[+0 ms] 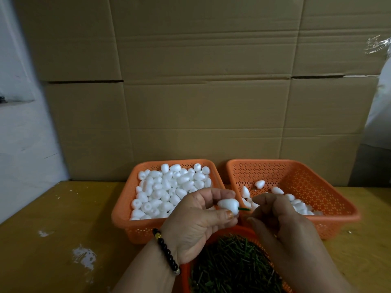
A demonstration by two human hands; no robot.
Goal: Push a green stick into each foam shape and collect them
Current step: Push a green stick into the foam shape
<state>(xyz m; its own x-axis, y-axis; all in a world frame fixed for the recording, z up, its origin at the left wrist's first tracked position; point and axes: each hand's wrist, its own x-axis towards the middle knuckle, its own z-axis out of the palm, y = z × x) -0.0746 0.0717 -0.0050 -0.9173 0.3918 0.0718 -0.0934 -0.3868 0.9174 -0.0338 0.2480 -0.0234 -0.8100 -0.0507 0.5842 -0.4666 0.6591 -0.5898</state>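
Green sticks (234, 265), white foam shape (227, 206) apparently half-skewered

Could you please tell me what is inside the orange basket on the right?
The right basket holds a few white foam shapes along its near-left side; the right hand covers some, so no count.

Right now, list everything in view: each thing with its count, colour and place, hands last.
perforated plastic basket on the left: one, orange, on the table, heaped with white foam shapes.
perforated plastic basket on the right: one, orange, beside the first, holding a few white foam shapes.
round basket of green sticks: one, orange rim, nearest, under the hands.
wooden table: one, yellowish, with white scuffs.
cardboard sheets: several, brown, behind the baskets.
beaded bracelet: one, black, on the left wrist.
left hand: holds one white foam shape.
right hand: pinches a green stick entering that shape.
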